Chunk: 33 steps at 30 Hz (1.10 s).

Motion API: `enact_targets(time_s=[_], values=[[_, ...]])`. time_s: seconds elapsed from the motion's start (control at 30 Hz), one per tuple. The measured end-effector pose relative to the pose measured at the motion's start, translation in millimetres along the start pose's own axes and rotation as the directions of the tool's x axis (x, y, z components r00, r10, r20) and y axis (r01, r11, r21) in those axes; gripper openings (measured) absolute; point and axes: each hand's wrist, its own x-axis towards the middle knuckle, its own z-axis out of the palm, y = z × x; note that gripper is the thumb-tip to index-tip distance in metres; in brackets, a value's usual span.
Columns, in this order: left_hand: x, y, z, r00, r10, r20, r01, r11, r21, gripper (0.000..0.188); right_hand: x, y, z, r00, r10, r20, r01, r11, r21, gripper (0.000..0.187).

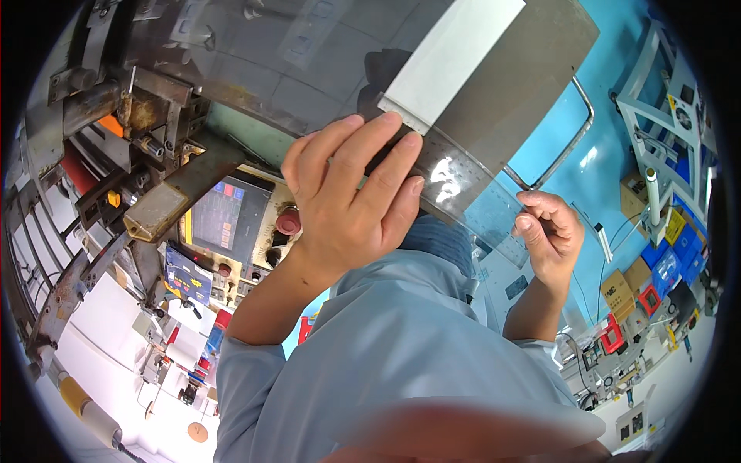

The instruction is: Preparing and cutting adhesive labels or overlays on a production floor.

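My left hand (355, 185) reaches over the dark metal table (517, 85) with its fingers stretched out and slightly apart. Its fingertips rest at the near end of a long white strip (459, 65), which lies slantwise on the table. A clear, see-through sheet (475, 197) reaches past the table's near edge, with light glaring off it. At the sheet's right side, my right hand (552, 231) has thumb and forefinger closed on its edge. The fingers' undersides are hidden.
A bent metal rod (579, 139) sticks out from the table's right edge. To the left stand a control panel with a screen (230, 216), a red knob (289, 221) and a metal arm (174, 201). Cardboard boxes (617, 293) and a white frame (664, 116) are at right.
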Motion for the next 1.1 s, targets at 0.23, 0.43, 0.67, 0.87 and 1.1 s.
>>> enact_targets(time_s=[0.23,0.43,0.67,0.87,1.1], values=[[1.1,-4.0,3.9,0.998,0.050,-0.044,-0.047,0.997,0.057,0.028,3.3,4.9,0.7,0.999,-0.025,0.024,0.025,1.000,0.005,0.021],[1.1,-2.4,3.4,0.999,0.053,0.006,-0.053,0.997,0.064,0.028,3.5,5.4,-0.8,1.000,-0.001,0.016,0.000,0.999,0.040,0.018],[3.7,1.4,-1.5,0.994,0.075,0.078,-0.080,0.994,0.071,0.031,1.4,9.1,-0.6,1.000,-0.021,0.004,0.020,0.997,0.080,0.019],[3.5,0.7,-3.3,0.993,0.073,0.093,-0.079,0.995,0.062,0.031,2.6,11.0,-0.9,0.999,-0.040,0.020,0.039,0.996,0.077,0.020],[2.1,-0.9,-3.5,0.993,0.073,0.095,-0.079,0.995,0.063,0.030,2.9,10.9,-0.2,0.998,-0.049,0.027,0.047,0.997,0.053,0.019]])
